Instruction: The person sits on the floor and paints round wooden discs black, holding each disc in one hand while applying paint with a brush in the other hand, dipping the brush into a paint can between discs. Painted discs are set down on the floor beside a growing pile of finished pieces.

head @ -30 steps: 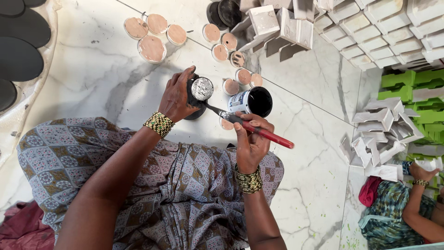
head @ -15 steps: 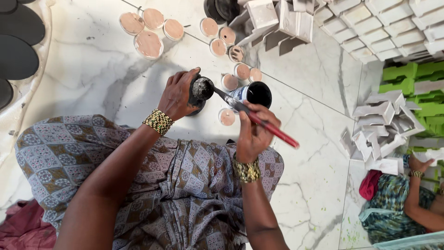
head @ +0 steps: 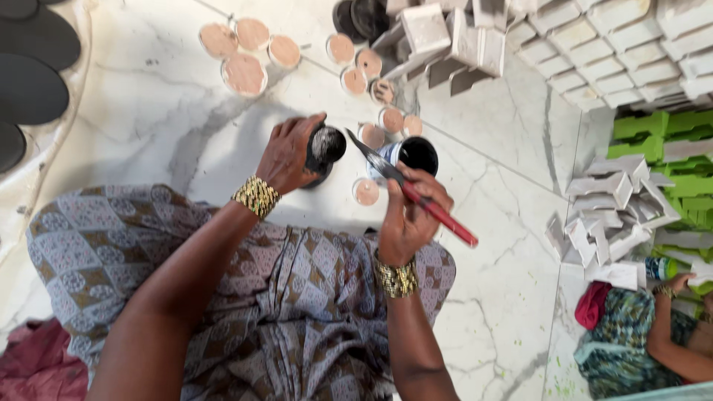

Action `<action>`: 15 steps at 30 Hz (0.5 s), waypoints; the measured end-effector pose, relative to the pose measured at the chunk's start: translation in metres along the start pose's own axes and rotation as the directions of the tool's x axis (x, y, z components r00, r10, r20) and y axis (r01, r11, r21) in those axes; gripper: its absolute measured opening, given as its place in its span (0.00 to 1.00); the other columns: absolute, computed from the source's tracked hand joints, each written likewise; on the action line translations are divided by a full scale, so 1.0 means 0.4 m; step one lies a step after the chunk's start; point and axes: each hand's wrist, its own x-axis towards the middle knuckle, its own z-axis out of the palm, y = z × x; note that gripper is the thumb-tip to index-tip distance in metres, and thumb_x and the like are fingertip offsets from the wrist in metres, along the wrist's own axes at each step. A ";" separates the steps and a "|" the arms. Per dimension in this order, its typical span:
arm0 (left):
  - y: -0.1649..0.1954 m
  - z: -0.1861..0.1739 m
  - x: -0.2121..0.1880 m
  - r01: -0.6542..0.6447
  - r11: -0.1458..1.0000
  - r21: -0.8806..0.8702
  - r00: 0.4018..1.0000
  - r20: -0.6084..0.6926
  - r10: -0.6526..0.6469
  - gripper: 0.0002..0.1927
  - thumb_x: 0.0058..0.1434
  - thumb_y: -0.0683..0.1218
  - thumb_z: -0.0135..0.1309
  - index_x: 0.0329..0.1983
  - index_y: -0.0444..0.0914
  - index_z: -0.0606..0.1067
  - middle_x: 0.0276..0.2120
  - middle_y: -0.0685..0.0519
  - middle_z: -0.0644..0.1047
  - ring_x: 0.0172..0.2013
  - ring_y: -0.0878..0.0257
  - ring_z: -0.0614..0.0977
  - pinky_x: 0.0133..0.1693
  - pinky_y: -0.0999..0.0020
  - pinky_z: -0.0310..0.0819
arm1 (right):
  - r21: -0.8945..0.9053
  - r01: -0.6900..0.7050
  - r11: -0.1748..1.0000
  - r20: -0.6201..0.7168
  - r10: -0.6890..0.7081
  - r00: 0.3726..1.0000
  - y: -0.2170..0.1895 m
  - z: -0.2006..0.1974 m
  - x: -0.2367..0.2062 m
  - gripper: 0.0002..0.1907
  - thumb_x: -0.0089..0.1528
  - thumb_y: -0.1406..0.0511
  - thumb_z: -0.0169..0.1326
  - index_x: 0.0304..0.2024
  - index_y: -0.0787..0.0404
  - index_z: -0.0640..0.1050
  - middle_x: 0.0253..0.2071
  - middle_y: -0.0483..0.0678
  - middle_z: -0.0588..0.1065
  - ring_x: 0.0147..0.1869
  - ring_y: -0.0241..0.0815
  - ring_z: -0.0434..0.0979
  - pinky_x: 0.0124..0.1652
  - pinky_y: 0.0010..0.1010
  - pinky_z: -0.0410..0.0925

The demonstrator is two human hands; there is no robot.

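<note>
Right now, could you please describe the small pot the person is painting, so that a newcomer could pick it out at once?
Start at the white marble floor in front of the seated person's patterned lap. The small round clay pot sits in the left hand, beside the open paint tin and just ahead of the brush in the right hand. Unlike the terracotta-coloured pots around it, it is coated dark.

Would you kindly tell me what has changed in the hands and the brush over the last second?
The right hand has drawn the red-handled brush back, so its tip has come off the small round piece and now hangs between it and the black paint pot. The left hand has tilted the small round piece, now mostly dark. Both grips are unchanged, and the unpainted discs on the floor lie as before.
</note>
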 end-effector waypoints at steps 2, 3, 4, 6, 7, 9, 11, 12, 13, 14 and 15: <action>0.003 0.000 -0.002 -0.002 1.000 -0.020 1.000 -0.010 0.001 0.57 0.41 0.44 0.73 0.74 0.40 0.57 0.61 0.46 0.71 0.60 0.47 0.71 0.63 0.52 0.62 | -0.190 -0.068 0.980 0.112 0.090 0.990 0.001 -0.002 0.001 0.17 0.64 0.81 0.57 0.49 0.65 0.67 0.53 0.57 0.71 0.59 0.49 0.79 0.55 0.33 0.79; 0.002 0.001 -0.003 -0.001 0.999 -0.032 1.000 -0.020 0.001 0.57 0.40 0.44 0.73 0.74 0.40 0.56 0.60 0.45 0.72 0.60 0.47 0.71 0.62 0.51 0.63 | -0.276 -0.081 0.958 0.158 0.128 0.979 0.002 -0.005 0.002 0.17 0.63 0.82 0.58 0.49 0.66 0.68 0.52 0.58 0.71 0.58 0.51 0.80 0.52 0.34 0.80; -0.002 0.002 -0.002 -0.003 0.999 -0.041 0.999 -0.033 0.001 0.58 0.39 0.44 0.72 0.73 0.40 0.56 0.59 0.44 0.72 0.59 0.46 0.71 0.61 0.51 0.63 | -0.258 -0.091 0.962 0.109 0.123 0.986 0.003 -0.009 0.003 0.17 0.64 0.82 0.57 0.49 0.65 0.67 0.52 0.58 0.71 0.58 0.51 0.79 0.53 0.35 0.80; -0.018 0.010 0.004 0.115 0.972 -0.206 0.987 -0.086 -0.135 0.58 0.36 0.43 0.73 0.72 0.38 0.57 0.54 0.43 0.73 0.55 0.47 0.72 0.59 0.51 0.65 | -0.217 -0.103 0.971 0.032 0.113 0.993 0.002 -0.026 0.009 0.19 0.64 0.82 0.56 0.51 0.64 0.65 0.53 0.59 0.72 0.59 0.52 0.79 0.54 0.36 0.80; -0.027 0.015 -0.001 0.179 0.939 -0.292 0.971 -0.099 -0.216 0.58 0.35 0.43 0.74 0.71 0.36 0.57 0.51 0.42 0.73 0.54 0.48 0.73 0.58 0.52 0.67 | -0.131 -0.116 0.985 0.019 0.119 0.993 0.004 -0.034 0.014 0.19 0.65 0.82 0.56 0.52 0.63 0.64 0.53 0.58 0.72 0.60 0.52 0.79 0.57 0.37 0.78; -0.056 0.032 -0.003 0.355 0.650 -0.672 0.895 0.042 -0.445 0.45 0.46 0.42 0.69 0.70 0.38 0.65 0.50 0.47 0.75 0.51 0.56 0.76 0.54 0.58 0.72 | 0.031 -0.154 0.988 -0.019 0.155 0.988 0.002 -0.053 0.019 0.21 0.66 0.82 0.55 0.53 0.62 0.62 0.53 0.58 0.72 0.61 0.52 0.78 0.63 0.39 0.74; -0.090 0.051 -0.002 0.447 0.285 -0.848 0.799 0.235 -0.553 0.35 0.54 0.42 0.65 0.67 0.38 0.70 0.48 0.50 0.77 0.48 0.62 0.79 0.51 0.63 0.75 | 0.111 -0.186 0.976 -0.027 0.190 0.981 0.006 -0.062 0.029 0.22 0.65 0.82 0.55 0.52 0.61 0.62 0.53 0.58 0.72 0.61 0.52 0.78 0.64 0.41 0.74; -0.106 0.060 -0.003 0.483 0.118 -0.868 0.746 0.337 -0.574 0.31 0.56 0.43 0.63 0.64 0.37 0.71 0.45 0.51 0.78 0.46 0.64 0.80 0.49 0.64 0.75 | 0.151 -0.199 0.968 -0.032 0.206 0.978 0.008 -0.063 0.033 0.22 0.64 0.82 0.56 0.52 0.61 0.62 0.53 0.58 0.72 0.61 0.52 0.78 0.64 0.42 0.74; -0.118 0.068 -0.005 0.506 -0.055 -0.861 0.686 0.440 -0.580 0.27 0.58 0.44 0.61 0.61 0.37 0.72 0.43 0.52 0.80 0.44 0.65 0.81 0.47 0.65 0.76 | 0.154 -0.170 0.973 -0.042 0.178 0.983 0.010 -0.060 0.038 0.22 0.64 0.82 0.56 0.52 0.61 0.62 0.52 0.57 0.72 0.61 0.52 0.78 0.64 0.42 0.74; -0.127 0.075 -0.009 0.517 -0.079 -0.853 0.683 0.466 -0.563 0.26 0.59 0.44 0.60 0.61 0.36 0.72 0.42 0.53 0.80 0.44 0.66 0.81 0.45 0.66 0.76 | 0.156 -0.146 0.977 -0.050 0.156 0.987 0.012 -0.053 0.042 0.22 0.64 0.82 0.56 0.53 0.61 0.63 0.52 0.57 0.72 0.61 0.52 0.78 0.65 0.43 0.74; -0.133 0.079 -0.013 0.528 -0.104 -0.843 0.678 0.493 -0.546 0.25 0.60 0.45 0.59 0.61 0.35 0.72 0.41 0.54 0.80 0.43 0.67 0.81 0.44 0.66 0.76 | 0.157 -0.125 0.980 -0.059 0.135 0.989 0.014 -0.045 0.045 0.22 0.64 0.83 0.56 0.53 0.61 0.63 0.52 0.57 0.72 0.61 0.51 0.77 0.65 0.43 0.75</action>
